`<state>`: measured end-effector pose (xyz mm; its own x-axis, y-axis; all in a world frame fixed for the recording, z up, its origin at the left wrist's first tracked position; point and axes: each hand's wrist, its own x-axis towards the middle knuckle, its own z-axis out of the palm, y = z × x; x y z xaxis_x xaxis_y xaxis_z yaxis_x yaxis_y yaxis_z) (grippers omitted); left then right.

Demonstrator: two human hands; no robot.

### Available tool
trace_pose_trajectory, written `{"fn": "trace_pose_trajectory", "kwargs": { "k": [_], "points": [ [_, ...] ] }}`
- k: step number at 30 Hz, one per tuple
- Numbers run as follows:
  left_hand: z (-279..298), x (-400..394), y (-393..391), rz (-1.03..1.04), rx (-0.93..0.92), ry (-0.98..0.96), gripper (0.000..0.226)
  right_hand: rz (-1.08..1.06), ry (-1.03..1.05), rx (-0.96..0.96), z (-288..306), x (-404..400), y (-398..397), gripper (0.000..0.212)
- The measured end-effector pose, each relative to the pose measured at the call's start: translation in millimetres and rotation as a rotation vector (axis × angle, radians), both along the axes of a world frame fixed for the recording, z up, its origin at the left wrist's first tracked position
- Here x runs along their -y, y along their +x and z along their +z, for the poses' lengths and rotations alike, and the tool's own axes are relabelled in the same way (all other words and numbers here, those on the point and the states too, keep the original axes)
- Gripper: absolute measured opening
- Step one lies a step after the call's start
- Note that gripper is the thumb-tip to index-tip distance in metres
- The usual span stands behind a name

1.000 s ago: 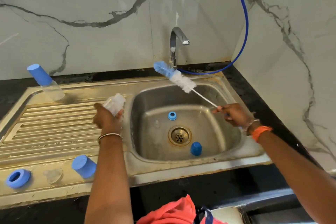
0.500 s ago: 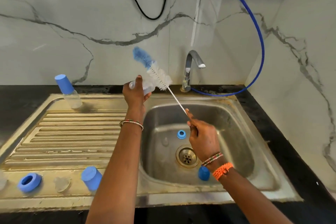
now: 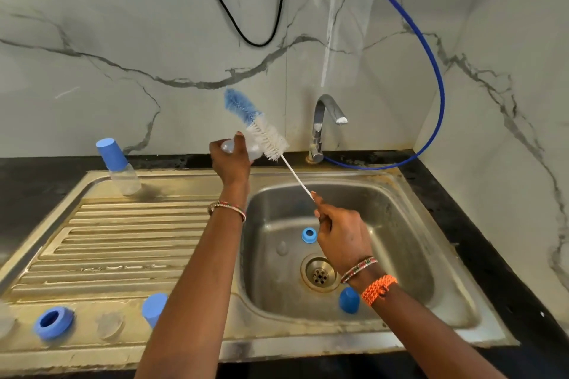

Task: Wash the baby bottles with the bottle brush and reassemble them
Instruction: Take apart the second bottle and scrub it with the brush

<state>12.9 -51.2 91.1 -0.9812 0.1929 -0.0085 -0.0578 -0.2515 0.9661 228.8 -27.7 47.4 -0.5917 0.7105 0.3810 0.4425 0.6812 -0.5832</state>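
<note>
The left hand grips a clear baby bottle above the sink's back rim, while the right hand pinches the wire handle of the bottle brush, bristles beside the bottle's mouth. On the drainboard, a capped bottle stands at the back; a blue ring and cap sit along the front edge.

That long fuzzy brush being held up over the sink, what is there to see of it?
The bottle brush has a blue bristle tip, white bristles below it, and a thin white twisted stem. It slants up to the left above the sink. The right hand pinches its stem; its white bristles sit against the clear bottle gripped by the left hand.
</note>
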Motion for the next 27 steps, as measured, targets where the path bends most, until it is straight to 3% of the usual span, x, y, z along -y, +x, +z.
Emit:
{"fn": "trace_pose_trajectory", "kwargs": {
  "k": [3, 5, 10, 15, 19, 22, 27],
  "points": [
    [0, 6, -20, 0.08, 0.103, 0.029, 0.03, 0.001, 0.002, 0.067, -7, 12, 13, 0.042],
    [-1, 6, -17, 0.069, 0.071, 0.028, 0.029, 0.007, -0.045, 0.05, -8, 18, 19, 0.042],
    [-20, -5, 35, -0.049, -0.327, -0.173, 0.031, -0.055, -0.063, 0.029, 5, -5, 0, 0.034],
    [-10, 3, 8, 0.04, -0.22, -0.012, 0.024, -0.007, 0.022, 0.06, -11, 11, 34, 0.049],
    [-14, 0, 31, -0.142, -0.398, -0.071, 0.022, -0.048, -0.016, 0.002, 2, 4, 19, 0.037],
    [-17, 0, 44, -0.184, -0.433, -0.056, 0.026, -0.064, -0.033, 0.036, 17, -13, 4, 0.026],
    [-2, 13, 15, 0.045, -0.313, 0.048, 0.019, -0.005, -0.052, 0.115, 6, 15, 27, 0.043]
  ]
}}
